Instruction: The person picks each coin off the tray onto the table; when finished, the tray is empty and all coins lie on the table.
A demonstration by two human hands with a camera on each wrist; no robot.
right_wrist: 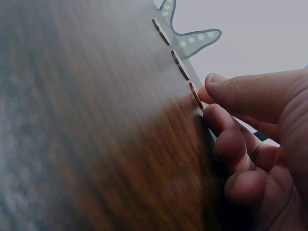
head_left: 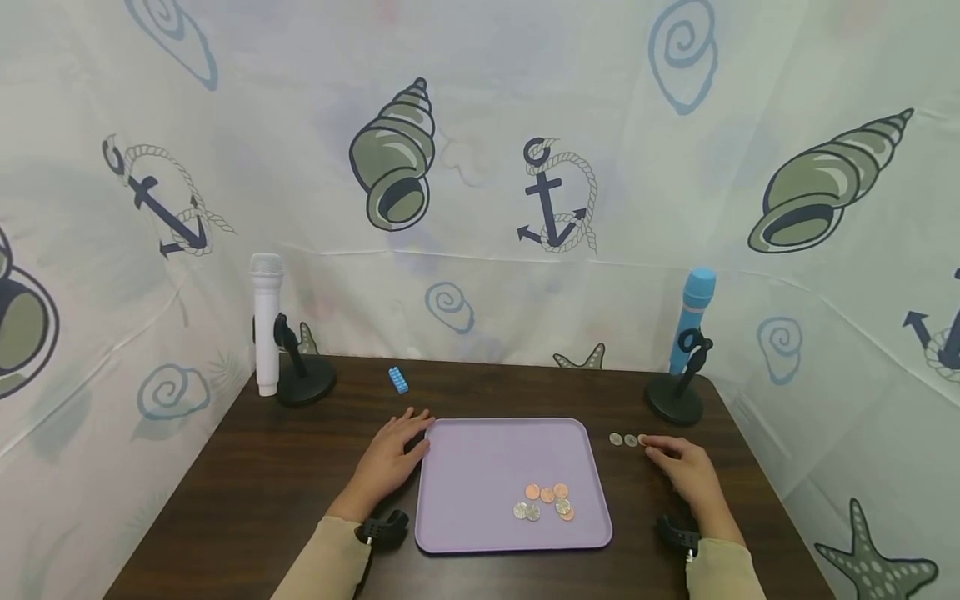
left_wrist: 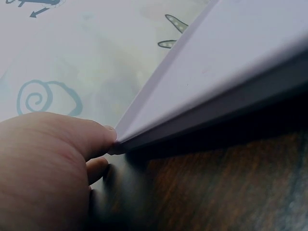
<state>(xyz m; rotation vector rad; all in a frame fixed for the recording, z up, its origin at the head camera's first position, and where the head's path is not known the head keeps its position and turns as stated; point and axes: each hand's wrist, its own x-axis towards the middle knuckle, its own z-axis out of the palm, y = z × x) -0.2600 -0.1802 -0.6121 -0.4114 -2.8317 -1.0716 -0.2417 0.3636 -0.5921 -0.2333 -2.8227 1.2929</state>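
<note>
My left hand rests at the left edge of a lilac tray, fingers extended and touching its rim near the far corner. In the left wrist view the thumb lies against that rim. Right of the tray, my right hand touches a copper coin flat on the table with its fingertips. This coin ends a short row with two silver coins. Inside the tray, toward its near right, lie several copper coins and silver coins, some overlapping.
A white microphone by a black stand is at the back left. At the back right, a blue microphone stands with another black stand. A blue toy brick lies behind the tray. Printed cloth surrounds the table.
</note>
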